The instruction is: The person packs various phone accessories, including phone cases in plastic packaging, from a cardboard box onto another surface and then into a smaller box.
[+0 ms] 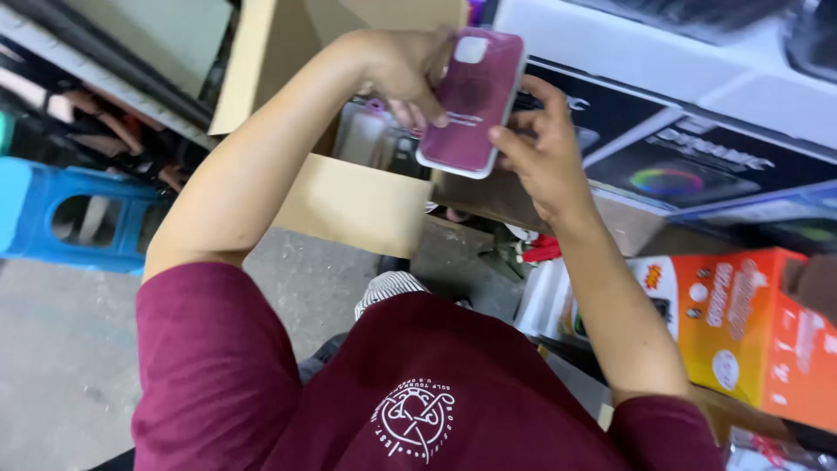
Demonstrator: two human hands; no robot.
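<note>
hands and phone case, seen from your head camera. your left hand [405, 74] is closed around the upper left edge of a maroon phone case [471, 100], fingers wrapped behind it and fingertips showing at its lower left side. your right hand [545, 157] is half open, thumb pressed on the case's lower right edge, the other fingers curled behind its right side. both hands touch the case, so neither is the nearer; the left has the fuller hold. the case is held in the air, not resting on anything, above the open cardboard box [357, 205] in front of you. its long axis runs from upper right to lower left, tilted a little off upright, with the camera cut-out at the top left corner and the flat back facing you. inside the box, just below your left hand, more cases [366, 135] stand in clear wrapping. a dark printed carton [689, 170] lies to the right of the case, an orange carton [750, 331] sits beside your right forearm, and a blue plastic stool [74, 218] stands well apart at the left.
</note>
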